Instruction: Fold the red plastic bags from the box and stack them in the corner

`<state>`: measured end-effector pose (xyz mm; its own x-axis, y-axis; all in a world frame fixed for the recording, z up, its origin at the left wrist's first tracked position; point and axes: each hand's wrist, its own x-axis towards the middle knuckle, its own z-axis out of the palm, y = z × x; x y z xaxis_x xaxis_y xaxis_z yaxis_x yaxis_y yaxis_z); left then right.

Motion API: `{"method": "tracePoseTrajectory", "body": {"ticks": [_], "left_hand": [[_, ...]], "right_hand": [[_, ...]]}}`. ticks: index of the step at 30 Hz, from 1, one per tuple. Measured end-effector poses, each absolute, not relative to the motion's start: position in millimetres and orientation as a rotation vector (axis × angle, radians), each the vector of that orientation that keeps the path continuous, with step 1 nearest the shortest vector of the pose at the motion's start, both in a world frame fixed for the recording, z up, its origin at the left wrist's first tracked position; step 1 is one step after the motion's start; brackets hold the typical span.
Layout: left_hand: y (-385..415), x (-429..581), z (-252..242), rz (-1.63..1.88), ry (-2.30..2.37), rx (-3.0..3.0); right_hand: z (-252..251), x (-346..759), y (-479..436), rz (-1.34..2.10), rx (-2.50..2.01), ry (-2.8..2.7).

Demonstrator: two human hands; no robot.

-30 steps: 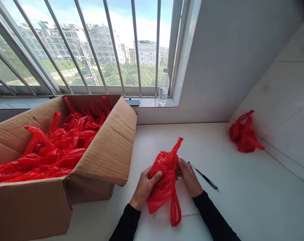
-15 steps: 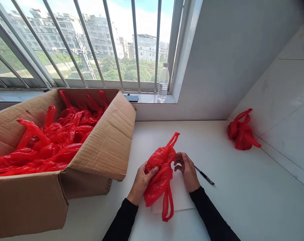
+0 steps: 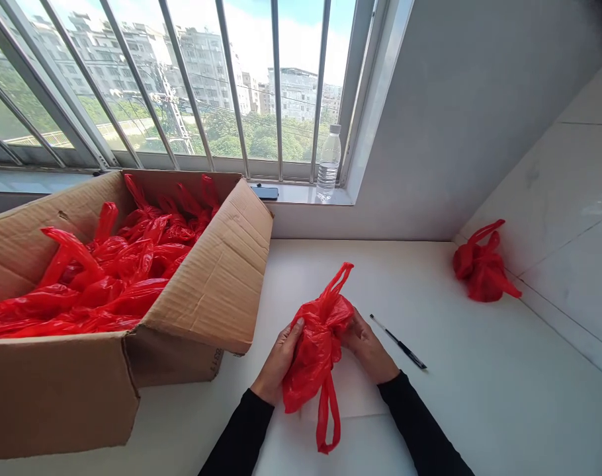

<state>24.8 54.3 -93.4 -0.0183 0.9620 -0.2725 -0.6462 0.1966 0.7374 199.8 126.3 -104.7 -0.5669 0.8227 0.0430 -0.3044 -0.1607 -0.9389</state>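
A knotted red plastic bag is held up in front of me, one handle loop pointing up and another hanging down. My left hand grips its left side, thumb on the front and fingers behind. My right hand is at the bag's right side, its fingertips hidden behind the plastic. Under the bag, a sheet of white paper lies on the white table. To the right of my right hand rests a black pen.
On the left stands an open cardboard box full of red plastic bags. Another red bag sits at the far right against the wall. A water bottle and a phone are on the windowsill, before a barred window.
My right hand has moved from beside the bag to its right edge, fingers now behind it. The bag has turned slightly in my left hand. The view has shifted a little.
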Motion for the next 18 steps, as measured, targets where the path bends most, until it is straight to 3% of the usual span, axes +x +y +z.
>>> {"method": "tracePoseTrajectory", "body": {"ticks": [9, 18], "left_hand": [[53.1, 18.1, -98.2, 1.298, 0.726, 0.717], [55.9, 19.3, -99.8, 1.382, 0.694, 0.59]], "right_hand": [[-110.7, 199.3, 131.2, 1.687, -0.677, -1.098], [-113.8, 197.8, 128.9, 1.701, -0.693, -1.165]]}}
